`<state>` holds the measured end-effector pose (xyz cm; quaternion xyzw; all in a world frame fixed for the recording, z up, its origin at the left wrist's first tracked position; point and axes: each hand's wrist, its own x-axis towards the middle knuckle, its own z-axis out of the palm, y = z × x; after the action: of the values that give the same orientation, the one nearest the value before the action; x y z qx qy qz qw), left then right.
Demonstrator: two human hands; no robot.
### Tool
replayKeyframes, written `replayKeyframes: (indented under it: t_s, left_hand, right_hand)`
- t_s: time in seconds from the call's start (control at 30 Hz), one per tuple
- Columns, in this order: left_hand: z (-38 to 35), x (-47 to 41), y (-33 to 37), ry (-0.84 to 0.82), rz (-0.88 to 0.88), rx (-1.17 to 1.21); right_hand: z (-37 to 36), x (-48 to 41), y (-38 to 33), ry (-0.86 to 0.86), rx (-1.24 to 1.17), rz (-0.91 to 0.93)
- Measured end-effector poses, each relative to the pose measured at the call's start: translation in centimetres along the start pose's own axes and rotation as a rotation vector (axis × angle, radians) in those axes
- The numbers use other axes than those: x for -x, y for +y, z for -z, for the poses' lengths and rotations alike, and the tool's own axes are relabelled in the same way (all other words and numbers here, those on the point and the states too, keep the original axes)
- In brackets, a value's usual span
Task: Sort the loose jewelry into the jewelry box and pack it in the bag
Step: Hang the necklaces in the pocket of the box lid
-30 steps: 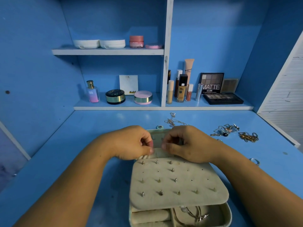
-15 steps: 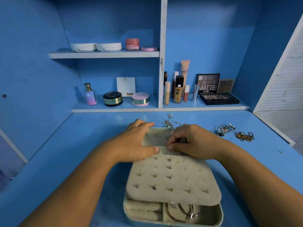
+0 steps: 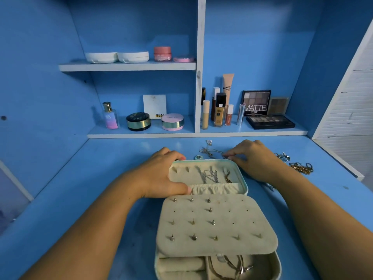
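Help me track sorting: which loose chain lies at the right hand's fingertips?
The silver chain behind the jewelry box; the gold chain lies out past the right hand's wrist.

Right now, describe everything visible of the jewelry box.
The jewelry box is a rounded mint-green case lined in cream velvety fabric, lying open on the blue table. Its lid, opened away from the person, carries chains hung on hooks above a gathered pocket. A perforated earring panel studded with earrings covers the base, where ring rolls and more jewelry show underneath. The left hand grips the lid's left edge. The right hand pinches a loose necklace beside the lid.
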<state>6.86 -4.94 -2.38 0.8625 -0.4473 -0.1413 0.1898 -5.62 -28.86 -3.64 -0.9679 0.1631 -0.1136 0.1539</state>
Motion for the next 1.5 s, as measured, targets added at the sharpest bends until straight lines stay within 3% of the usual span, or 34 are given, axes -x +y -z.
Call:
replayKeyframes:
  t_s: [0.2, 0.3, 0.37, 0.5, 0.7, 0.87, 1.0, 1.17, 1.23, 1.37, 1.5]
  left_hand:
    - [-1.0, -0.5, -1.8, 0.053, -0.066, 0.22]
    - [-1.5, -0.3, -2.9, 0.226, 0.021, 0.454]
    - [-1.6, -0.2, -3.4, 0.328, 0.097, 0.486]
    - [-1.5, 0.3, -4.4, 0.225, 0.073, 0.363]
    - [-1.6, 2.2, -5.4, 0.122, 0.067, -0.127]
    - [-1.2, 1.7, -5.2, 0.14, 0.038, -0.079]
    - [-1.0, 1.1, -5.7, 0.159, 0.02, -0.049]
    - [-0.8, 0.8, -6.0, 0.176, -0.01, -0.057]
    - [-0.8, 0.8, -6.3, 0.182, -0.027, -0.047]
    - [-0.9, 0.6, -7.0, 0.204, -0.051, -0.016]
    - [-0.9, 0.5, -7.0, 0.21, -0.048, 0.004]
  right_hand:
    - [0.3, 0.0, -0.3, 0.048, 0.164, -0.061]
    - [0.2, 0.2, -0.5, 0.081, 0.165, -0.051]
    - [0.1, 0.2, -0.6, 0.055, 0.161, 0.011]
    - [0.1, 0.1, -0.7, -0.046, 0.188, 0.017]
    - [0.2, -0.1, -0.6, 0.052, 0.24, -0.015]
    - [-0.2, -0.6, -0.2, 0.068, 0.208, -0.023]
    - [-0.4, -1.1, 0.0, 0.121, -0.023, -0.024]
    - [0.7, -2.2, -2.3, -0.058, -0.057, -0.082]
    - [1.3, -3.2, -3.7, -0.13, 0.015, -0.106]
    - [0.5, -5.6, -5.8, -0.255, 0.404, -0.082]
    - [0.3, -6.2, -5.5, -0.228, 0.357, -0.102]
